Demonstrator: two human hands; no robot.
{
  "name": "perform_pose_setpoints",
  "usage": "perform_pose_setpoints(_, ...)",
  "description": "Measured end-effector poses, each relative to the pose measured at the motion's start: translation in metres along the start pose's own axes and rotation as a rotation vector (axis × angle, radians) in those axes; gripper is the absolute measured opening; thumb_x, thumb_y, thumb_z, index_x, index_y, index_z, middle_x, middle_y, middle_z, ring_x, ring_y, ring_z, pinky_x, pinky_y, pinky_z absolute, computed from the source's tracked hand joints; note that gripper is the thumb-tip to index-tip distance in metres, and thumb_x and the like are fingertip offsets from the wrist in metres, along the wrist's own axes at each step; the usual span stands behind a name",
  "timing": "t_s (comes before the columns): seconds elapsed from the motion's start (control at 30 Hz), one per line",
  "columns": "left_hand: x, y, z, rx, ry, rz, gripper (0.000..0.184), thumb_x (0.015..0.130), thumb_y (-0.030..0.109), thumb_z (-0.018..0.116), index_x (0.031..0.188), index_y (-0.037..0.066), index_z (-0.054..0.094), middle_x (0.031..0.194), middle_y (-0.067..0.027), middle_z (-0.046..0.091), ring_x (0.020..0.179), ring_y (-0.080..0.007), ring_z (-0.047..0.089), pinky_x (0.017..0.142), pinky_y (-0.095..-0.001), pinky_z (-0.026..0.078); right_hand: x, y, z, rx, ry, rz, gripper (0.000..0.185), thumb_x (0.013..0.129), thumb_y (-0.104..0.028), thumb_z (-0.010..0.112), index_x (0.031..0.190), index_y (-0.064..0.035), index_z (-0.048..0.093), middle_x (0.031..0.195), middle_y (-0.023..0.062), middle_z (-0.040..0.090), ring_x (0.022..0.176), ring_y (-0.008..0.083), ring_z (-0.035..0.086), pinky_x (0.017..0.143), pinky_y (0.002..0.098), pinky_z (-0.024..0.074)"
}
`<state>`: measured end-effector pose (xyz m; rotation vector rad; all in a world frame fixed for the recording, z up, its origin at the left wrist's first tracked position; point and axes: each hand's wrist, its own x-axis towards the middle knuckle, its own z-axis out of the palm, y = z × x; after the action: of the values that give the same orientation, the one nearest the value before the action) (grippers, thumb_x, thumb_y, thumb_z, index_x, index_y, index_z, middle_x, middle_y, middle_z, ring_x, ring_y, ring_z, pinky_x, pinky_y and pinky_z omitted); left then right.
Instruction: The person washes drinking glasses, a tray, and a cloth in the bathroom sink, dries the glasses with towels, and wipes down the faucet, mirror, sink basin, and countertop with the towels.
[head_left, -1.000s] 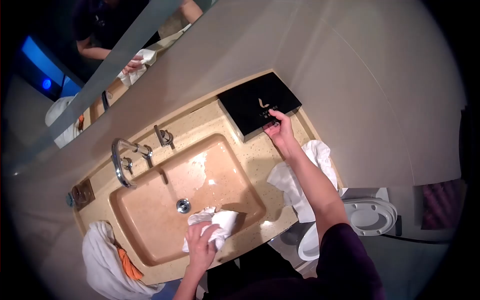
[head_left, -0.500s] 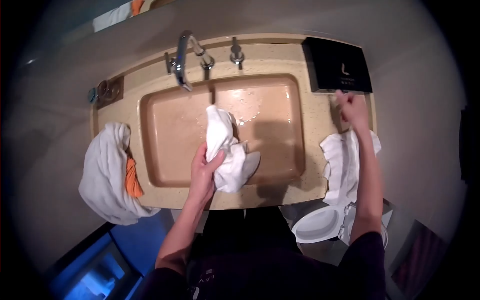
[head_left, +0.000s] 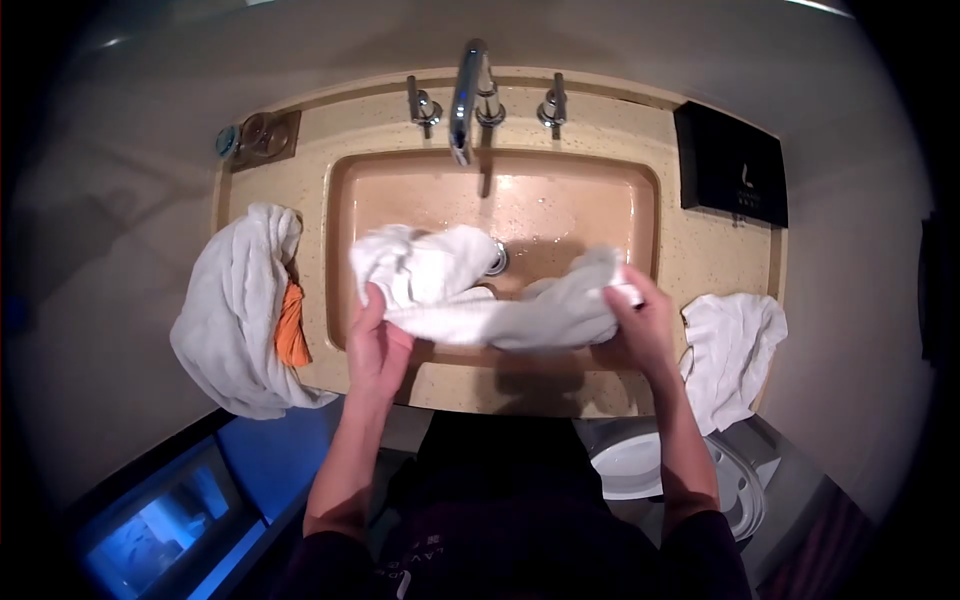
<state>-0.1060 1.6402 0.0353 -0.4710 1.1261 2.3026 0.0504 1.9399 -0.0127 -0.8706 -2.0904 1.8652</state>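
Observation:
A white towel (head_left: 470, 315) is stretched sideways between my two hands, low over the sink basin (head_left: 345, 200). My left hand (head_left: 378, 350) grips its left end, where the cloth bunches up and hangs toward the back. Wrapped round the right end is my right hand (head_left: 640, 320), its fingers partly behind the cloth. The right part of the towel is blurred by motion. Behind the cloth, part of the metal drain (head_left: 497, 258) shows.
A chrome faucet (head_left: 465, 110) with two handles stands behind the basin. On the left counter lie a thick white towel (head_left: 230, 310) and an orange cloth (head_left: 292, 328); glasses (head_left: 262, 137) stand farther back. Right are a black box (head_left: 735, 165), a white cloth (head_left: 735, 350) and a toilet (head_left: 630, 470) below.
My right hand has come from beside the black box to the towel and taken hold of its right end. The towel has gone from a hanging bunch to spread sideways. The view has shifted.

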Motion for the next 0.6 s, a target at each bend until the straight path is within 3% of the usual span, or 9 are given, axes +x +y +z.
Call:
perform_pose_setpoints(0.03,0.002,0.007,-0.006,-0.048,-0.057,0.020,0.055,0.108,0.031,0.049,0.154,0.007,0.032,0.152,-0.0128,0.046,0.139,-0.0302,0.048,0.113,-0.0519,0.044,0.006,-0.006,-0.007,-0.085,0.098,-0.088,0.035,0.096,-0.009,0.070,0.130,-0.0013,0.063,0.104,0.0090,0.071,0.078,0.0144,0.067,0.070,0.0289,0.0555)
perform_pose_setpoints(0.13,0.010,0.027,-0.004,0.083,0.029,0.154,0.053,0.109,0.029,0.046,0.157,0.012,0.028,0.156,-0.0128,0.040,0.145,-0.0305,0.039,0.112,-0.0542,0.044,0.016,-0.041,-0.024,-0.065,0.239,0.102,0.033,0.096,-0.010,0.069,0.126,0.0005,0.060,0.104,0.0071,0.067,0.075,0.0165,0.064,0.071,0.0276,0.0545)
perform_pose_setpoints(0.23,0.044,0.033,0.010,0.259,0.109,0.289,0.063,0.105,0.025,0.054,0.160,0.015,0.025,0.158,-0.0129,0.038,0.146,-0.0272,0.036,0.113,-0.0536,0.041,0.039,-0.034,-0.022,0.123,0.415,-0.052,0.037,0.094,-0.013,0.072,0.124,-0.0006,0.055,0.108,0.0095,0.062,0.088,0.0196,0.062,0.079,0.0301,0.0534)
perform_pose_setpoints(0.3,0.103,0.017,-0.029,0.688,0.104,0.310,0.066,0.102,0.017,0.058,0.160,0.013,0.029,0.159,-0.0140,0.038,0.147,-0.0272,0.036,0.114,-0.0475,0.040,0.053,-0.025,-0.001,-0.420,0.497,-0.210,0.047,0.089,-0.013,0.075,0.128,-0.0006,0.052,0.112,0.0158,0.058,0.107,0.0275,0.058,0.091,0.0361,0.0495)
perform_pose_setpoints(0.37,0.158,-0.012,-0.074,1.319,0.173,0.508,0.060,0.092,0.019,0.067,0.147,0.005,0.048,0.150,-0.0241,0.045,0.138,-0.0399,0.042,0.117,-0.0423,0.035,0.058,0.010,0.007,-0.649,0.386,-0.342,0.045,0.080,-0.004,0.075,0.122,-0.0036,0.057,0.127,0.0214,0.054,0.119,0.0388,0.050,0.104,0.0422,0.0399)
perform_pose_setpoints(0.43,0.174,-0.027,-0.079,1.609,-0.133,0.655,0.061,0.088,0.016,0.067,0.145,0.004,0.050,0.145,-0.0263,0.049,0.136,-0.0443,0.042,0.117,-0.0449,0.035,0.065,0.033,0.017,-0.818,0.068,-0.398,0.046,0.081,-0.010,0.075,0.125,-0.0066,0.060,0.133,0.0214,0.053,0.124,0.0389,0.048,0.107,0.0459,0.0375)
perform_pose_setpoints(0.47,0.181,-0.038,-0.082,1.675,-0.240,0.813,0.061,0.086,0.015,0.066,0.145,0.007,0.051,0.147,-0.0237,0.048,0.138,-0.0442,0.041,0.119,-0.0521,0.030,0.073,0.045,0.021,-0.815,0.060,-0.391,0.046,0.081,-0.010,0.075,0.125,-0.0066,0.060,0.133,0.0214,0.053,0.124,0.0389,0.048,0.107,0.0459,0.0375)
perform_pose_setpoints(0.53,0.187,-0.039,-0.073,1.893,-0.295,0.837,0.061,0.086,0.017,0.066,0.144,0.008,0.051,0.148,-0.0215,0.047,0.140,-0.0441,0.039,0.119,-0.0571,0.026,0.099,0.065,0.040,-1.018,0.032,-0.588,0.052,0.082,-0.019,0.075,0.132,-0.0104,0.061,0.137,0.0218,0.051,0.127,0.0402,0.046,0.109,0.0520,0.0339)
perform_pose_setpoints(0.6,0.197,-0.026,-0.073,2.080,-0.385,0.798,0.059,0.086,0.022,0.063,0.143,0.013,0.051,0.155,-0.0159,0.041,0.146,-0.0398,0.033,0.120,-0.0671,0.016,0.122,0.082,0.055,-1.117,0.109,-0.450,0.059,0.082,-0.034,0.076,0.137,-0.0189,0.061,0.138,0.0212,0.048,0.125,0.0417,0.043,0.103,0.0570,0.0331)
